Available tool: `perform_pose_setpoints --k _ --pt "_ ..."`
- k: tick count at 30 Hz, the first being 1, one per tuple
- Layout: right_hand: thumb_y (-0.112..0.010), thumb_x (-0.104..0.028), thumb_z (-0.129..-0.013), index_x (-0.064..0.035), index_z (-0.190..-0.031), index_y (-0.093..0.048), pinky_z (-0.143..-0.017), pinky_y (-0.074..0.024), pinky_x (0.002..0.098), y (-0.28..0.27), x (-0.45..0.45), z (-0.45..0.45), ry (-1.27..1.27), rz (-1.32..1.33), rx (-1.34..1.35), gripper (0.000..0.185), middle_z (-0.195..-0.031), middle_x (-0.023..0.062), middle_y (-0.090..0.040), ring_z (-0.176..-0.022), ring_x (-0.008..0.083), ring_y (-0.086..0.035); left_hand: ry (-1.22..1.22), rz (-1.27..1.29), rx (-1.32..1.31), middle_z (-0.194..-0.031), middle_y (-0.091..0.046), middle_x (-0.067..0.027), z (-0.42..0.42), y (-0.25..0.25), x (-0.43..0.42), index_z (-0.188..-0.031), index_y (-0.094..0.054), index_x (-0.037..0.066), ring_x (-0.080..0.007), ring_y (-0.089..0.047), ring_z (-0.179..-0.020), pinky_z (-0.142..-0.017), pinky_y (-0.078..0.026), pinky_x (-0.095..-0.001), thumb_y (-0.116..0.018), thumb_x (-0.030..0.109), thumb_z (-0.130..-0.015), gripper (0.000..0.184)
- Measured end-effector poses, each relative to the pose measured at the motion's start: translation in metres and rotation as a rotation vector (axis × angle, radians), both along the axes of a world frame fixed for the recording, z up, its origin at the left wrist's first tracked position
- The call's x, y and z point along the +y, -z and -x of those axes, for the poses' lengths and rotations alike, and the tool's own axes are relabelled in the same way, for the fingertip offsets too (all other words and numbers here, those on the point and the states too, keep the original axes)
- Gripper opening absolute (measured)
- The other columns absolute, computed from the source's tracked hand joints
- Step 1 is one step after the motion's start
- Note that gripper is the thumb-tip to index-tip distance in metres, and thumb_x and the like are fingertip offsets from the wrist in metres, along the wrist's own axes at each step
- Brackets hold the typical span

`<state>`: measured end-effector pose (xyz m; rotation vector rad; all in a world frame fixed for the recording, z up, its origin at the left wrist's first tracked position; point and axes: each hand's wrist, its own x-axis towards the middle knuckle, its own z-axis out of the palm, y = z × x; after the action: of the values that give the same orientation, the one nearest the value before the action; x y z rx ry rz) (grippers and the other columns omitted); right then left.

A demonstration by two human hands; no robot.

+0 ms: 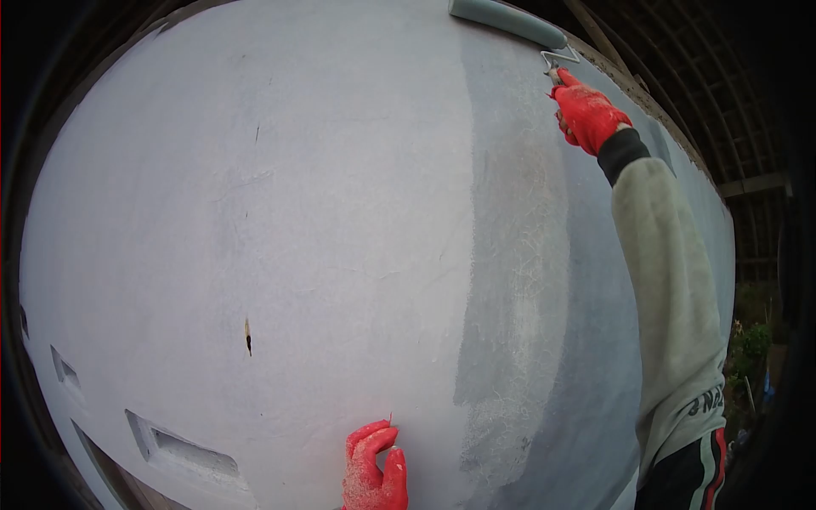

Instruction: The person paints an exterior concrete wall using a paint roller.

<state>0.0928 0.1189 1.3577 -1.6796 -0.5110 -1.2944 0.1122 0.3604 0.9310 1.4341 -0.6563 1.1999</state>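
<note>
My right hand, in a red glove, is closed around the handle of a paint roller at the upper right. The grey-blue roller lies along the top of the wall, joined by a bent white wire frame. Below it the wall has darker grey painted bands beside the paler surface. My left hand, also red-gloved, is low in the middle in front of the pale wall, its fingers curled and apart from the thumb, with nothing visible between them.
The pale wall fills most of the view. It has a small dark hole and recessed slots at the lower left. Dark roof beams run above, and green plants show at the far right.
</note>
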Motion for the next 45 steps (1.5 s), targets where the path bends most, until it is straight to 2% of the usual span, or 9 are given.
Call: perform_pose_setpoints --k 3,11,18,33,37,41,43,44,45 --pt "-0.046 -0.034 -0.095 -0.0207 -0.134 -0.047 -0.045 -0.0361 0.0251 -0.072 -0.008 -0.026 -0.12 -0.068 -0.04 0.041 -0.066 -0.0001 -0.045 -0.05 0.0091 -0.04 -0.13 0.0 -0.102 -0.115 -0.053 -0.0178 -0.007 -0.007 -0.003 -0.114 -0.054 -0.001 -0.0293 -0.052 -0.104 -0.09 -0.044 -0.0359 -0.051 0.006 -0.093 0.022" --pt "-0.043 -0.032 -0.097 -0.0289 -0.138 -0.043 -0.046 -0.0352 0.0239 0.001 -0.006 -0.01 -0.004 -0.049 0.066 0.042 -0.068 0.0 -0.045 -0.052 0.0084 -0.04 -0.233 -0.082 -0.243 -0.114 -0.055 -0.0196 -0.022 0.0 0.0 -0.116 -0.052 -0.002 -0.0334 -0.053 -0.104 -0.09 -0.045 -0.0392 -0.052 0.002 -0.088 0.028" --pt "-0.042 -0.031 -0.096 -0.0201 -0.131 -0.047 -0.046 -0.0383 0.0251 -0.112 -0.003 -0.034 0.174 0.079 -0.077 0.037 -0.066 0.0008 -0.047 -0.05 0.0098 -0.043 -0.365 -0.152 -0.3 -0.112 -0.057 -0.0212 -0.043 0.015 -0.003 -0.115 -0.054 -0.003 -0.0358 -0.055 -0.102 -0.089 -0.047 -0.0422 -0.054 -0.001 -0.08 0.036" --pt "-0.045 -0.024 -0.096 -0.0178 -0.14 -0.038 -0.052 -0.0441 0.0294 -0.061 -0.007 -0.059 0.418 0.127 -0.16 0.045 -0.08 0.0075 -0.056 -0.056 0.0148 -0.05 -0.424 -0.171 -0.344 -0.113 -0.054 -0.0188 -0.05 0.016 -0.006 -0.113 -0.054 0.0 -0.0289 -0.055 -0.101 -0.088 -0.047 -0.0395 -0.051 -0.001 -0.082 0.031" --pt "-0.045 -0.022 -0.096 -0.0172 -0.142 -0.036 -0.054 -0.0456 0.0305 0.03 -0.016 -0.057 0.601 0.18 -0.254 0.047 -0.083 0.0092 -0.059 -0.058 0.0162 -0.052 -0.361 -0.151 -0.287 -0.121 -0.051 -0.019 -0.046 0.019 -0.007 -0.114 -0.052 0.0 -0.0287 -0.053 -0.107 -0.09 -0.045 -0.0357 -0.048 -0.003 -0.085 0.029" --pt "-0.046 -0.02 -0.096 -0.0166 -0.145 -0.034 -0.056 -0.0471 0.0316 0.215 -0.02 -0.046 0.582 0.233 -0.233 0.05 -0.087 0.011 -0.061 -0.059 0.0175 -0.054 -0.265 -0.029 -0.286 -0.115 -0.053 -0.0193 -0.027 0.044 -0.024 -0.11 -0.053 -0.002 -0.0286 -0.055 -0.102 -0.088 -0.046 -0.0363 -0.044 -0.007 -0.081 0.031" --pt "-0.043 -0.007 -0.095 -0.0143 -0.148 -0.024 -0.075 -0.0505 0.0347 0.323 -0.02 -0.036 0.3 0.21 -0.079 0.057 -0.125 0.0212 -0.055 -0.077 0.0212 -0.061 0.074 0.03 -0.136 -0.112 -0.05 -0.0159 -0.008 0.067 -0.047 -0.111 -0.052 -0.001 -0.0249 -0.055 -0.094 -0.087 -0.045 -0.0372 -0.042 -0.003 -0.086 0.027" --pt "-0.045 -0.003 -0.091 -0.0121 -0.149 -0.017 -0.076 -0.0504 0.0388 0.379 -0.019 -0.024 0.136 0.15 0.046 0.064 -0.127 0.0274 -0.051 -0.094 0.0418 -0.062 0.258 0.028 0.02 -0.114 -0.049 -0.0146 0.004 0.081 -0.061 -0.115 -0.05 -0.001 -0.0218 -0.054 -0.094 -0.086 -0.045 -0.0351 -0.042 -0.003 -0.09 0.027" --pt "-0.046 0.002 -0.089 -0.0069 -0.148 -0.018 -0.079 -0.0509 0.0367 0.434 -0.016 -0.015 0.213 0.22 -0.012 0.066 -0.129 0.028 -0.049 -0.1 0.0423 -0.061 0.329 -0.042 0.153 -0.115 -0.049 -0.0128 0.013 0.096 -0.073 -0.12 -0.049 -0.001 -0.0195 -0.054 -0.094 -0.085 -0.046 -0.0327 -0.043 -0.002 -0.092 0.029"
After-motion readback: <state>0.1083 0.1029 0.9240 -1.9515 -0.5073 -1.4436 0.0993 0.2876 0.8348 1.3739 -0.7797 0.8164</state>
